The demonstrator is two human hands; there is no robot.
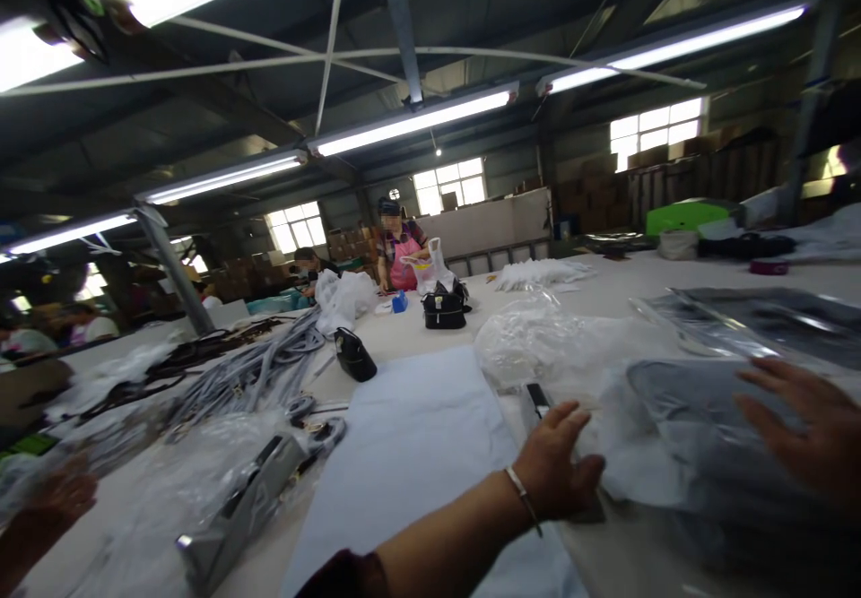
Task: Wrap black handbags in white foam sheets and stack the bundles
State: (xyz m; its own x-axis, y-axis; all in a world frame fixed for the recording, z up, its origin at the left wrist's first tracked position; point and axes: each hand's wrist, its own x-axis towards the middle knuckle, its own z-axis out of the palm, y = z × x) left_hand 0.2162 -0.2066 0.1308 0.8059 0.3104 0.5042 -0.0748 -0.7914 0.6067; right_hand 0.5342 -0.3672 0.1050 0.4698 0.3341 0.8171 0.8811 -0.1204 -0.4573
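My left hand (558,472), with a thin bracelet at the wrist, lies flat with fingers stretched out on the left edge of a grey bag (700,419) wrapped in clear and white plastic. My right hand (807,432) hovers or rests over the bag's right side, fingers spread and pointing left. Neither hand grips anything. The bag lies on the white table (605,293) in front of me, beside a large white paper sheet (417,437). A small dark strip (536,396) shows just beyond my left fingers.
A metal dispenser-like tool (242,508) lies at the lower left, and another person's hand (57,499) shows at the left edge. Grey straps (262,365), small black bags (354,354) (444,309) and crumpled plastic bags (538,338) cover the table. A person in a pink apron (402,262) works at the far end.
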